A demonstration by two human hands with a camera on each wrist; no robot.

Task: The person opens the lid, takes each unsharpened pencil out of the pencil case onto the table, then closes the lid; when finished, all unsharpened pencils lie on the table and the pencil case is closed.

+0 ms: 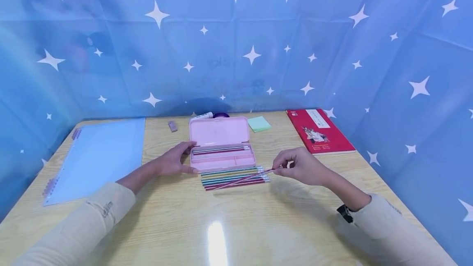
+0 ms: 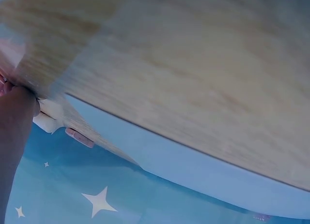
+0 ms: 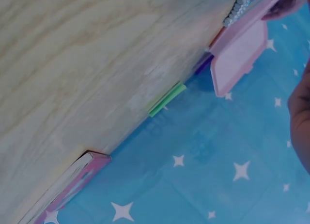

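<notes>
A pink pencil case [image 1: 223, 162] lies with its lid up, a few pencils in its back compartment. My left hand [image 1: 173, 160] grips its left end, thumb by the front corner and fingers by the back one. Between thumb and fingers, my right hand [image 1: 302, 166] pinches a dark red pencil [image 1: 242, 180] near its end. That pencil slants over a row of pencils [image 1: 233, 175] in several colours, laid side by side in front of the case. In the right wrist view the hand [image 3: 301, 117] shows only at the right edge; the held pencil cannot be made out there.
A pale blue sheet or notebook [image 1: 99, 155] covers the left of the table. Behind the case are a small eraser [image 1: 172, 126], a white tube [image 1: 201, 116], a purple round object [image 1: 221, 115] and green sticky notes [image 1: 260, 124]. At right lies a red book [image 1: 319, 131]; a starred curtain surrounds the table.
</notes>
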